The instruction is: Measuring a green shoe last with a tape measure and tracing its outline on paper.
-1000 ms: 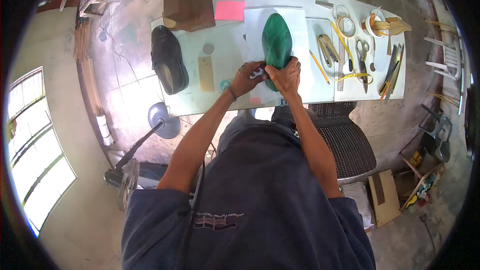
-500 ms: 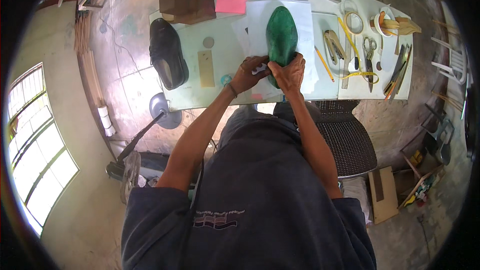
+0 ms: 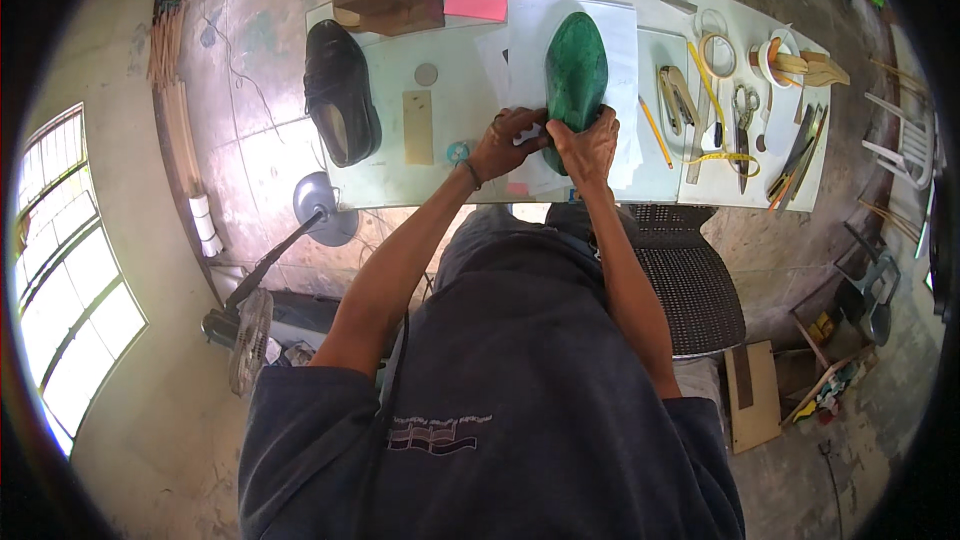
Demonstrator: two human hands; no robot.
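Gripping the near end of a green shoe last (image 3: 576,70), both hands are working at the middle of the bench (image 3: 440,165), close to its near edge. The right hand (image 3: 586,145) is wrapping its fingers over the last's heel end from the right, while the left hand (image 3: 508,143) is curling against the same end from the left, its fingers pinching something small and pale that I cannot make out. Compared with the views from a second and half a second ago, the hands are keeping the same grasp on the same end, and the last is lying in the same spot on the white paper sheets (image 3: 615,20); what is shifting is mostly the head camera, which is drawing the bench closer and higher in the picture. So the work at the heel end appears to be continuing rather than finishing, judging from the unchanged hold.

The last is lying with its long axis running from the near edge toward the far edge of the bench, its rounded toe pointing away from the person at the far edge and its heel sitting under the hands. A black shoe (image 3: 340,90) is resting near the left edge, parallel to it, and scissors (image 3: 744,115) and other tools are lying toward the right edge.
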